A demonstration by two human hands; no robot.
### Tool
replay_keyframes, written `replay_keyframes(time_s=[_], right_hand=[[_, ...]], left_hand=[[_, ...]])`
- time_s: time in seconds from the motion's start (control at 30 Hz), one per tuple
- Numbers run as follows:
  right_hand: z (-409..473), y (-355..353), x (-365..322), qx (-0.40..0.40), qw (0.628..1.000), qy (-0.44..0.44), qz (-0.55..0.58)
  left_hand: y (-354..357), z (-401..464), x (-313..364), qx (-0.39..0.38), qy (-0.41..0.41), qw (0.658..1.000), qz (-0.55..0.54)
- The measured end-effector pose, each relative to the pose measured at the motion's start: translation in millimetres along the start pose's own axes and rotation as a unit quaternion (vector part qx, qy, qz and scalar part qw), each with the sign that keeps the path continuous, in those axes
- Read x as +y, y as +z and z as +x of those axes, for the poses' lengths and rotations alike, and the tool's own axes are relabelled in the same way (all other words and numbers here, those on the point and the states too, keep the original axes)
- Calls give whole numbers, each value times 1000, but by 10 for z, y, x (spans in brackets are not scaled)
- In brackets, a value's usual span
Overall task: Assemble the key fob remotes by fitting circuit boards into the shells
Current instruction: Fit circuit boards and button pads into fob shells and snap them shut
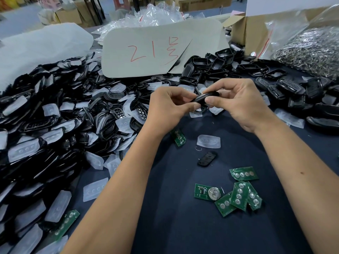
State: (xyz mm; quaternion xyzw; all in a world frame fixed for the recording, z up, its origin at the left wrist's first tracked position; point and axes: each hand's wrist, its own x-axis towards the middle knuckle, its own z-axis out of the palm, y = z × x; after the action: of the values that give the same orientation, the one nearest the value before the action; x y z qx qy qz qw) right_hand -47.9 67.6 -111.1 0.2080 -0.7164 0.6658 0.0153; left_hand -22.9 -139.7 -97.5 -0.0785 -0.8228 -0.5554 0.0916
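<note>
Several green circuit boards [238,195] lie loose, nearest camera. Beyond boards, left hand [166,107] and right hand [238,103] pinch black fob shell [203,97] from both ends, fingers curled. Judged step: pressing shell closed; next needs even squeeze. Shell pile [55,110] beyond boards, leftward.

One view only — a wide-angle camera worn on the head, looking forward and down over both forearms onto the counter [174,226]. It sits close above the work, so the near edge fills the frame; the far part — cardboard boxes [201,3] and floor — bends toward the top edge.
</note>
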Motion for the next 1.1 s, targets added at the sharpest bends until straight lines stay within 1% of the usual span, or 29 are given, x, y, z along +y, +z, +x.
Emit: replay_keyframes(time_s=[0.1,0.23,0.5,0.6,0.73,0.93,1.03,1.1], right_hand=[[0,8,7,1,1000,5,7],[7,-19,12,-9,1000,11,18],[-4,-17,14,-20,1000,5,20],[-8,3,4,-18,1000,-2,10],[-12,32,23,-4,1000,-2,-18],[-19,81,30,-2,999,3,-47],[-19,106,7,13,999,-4,-41],[5,103,-6,39,999,0,-25]], left_hand=[[-8,0,-10,-5,-5,1000,-1],[-33,20,-23,-23,10,1000,-9],[-50,39,-27,-34,-10,999,11],[-56,31,-13,-28,-10,999,31],[-38,16,20,-24,12,997,69],[41,-2,49,-20,65,993,95],[68,1,33,-9,55,997,62],[90,6,27,5,21,1000,9]])
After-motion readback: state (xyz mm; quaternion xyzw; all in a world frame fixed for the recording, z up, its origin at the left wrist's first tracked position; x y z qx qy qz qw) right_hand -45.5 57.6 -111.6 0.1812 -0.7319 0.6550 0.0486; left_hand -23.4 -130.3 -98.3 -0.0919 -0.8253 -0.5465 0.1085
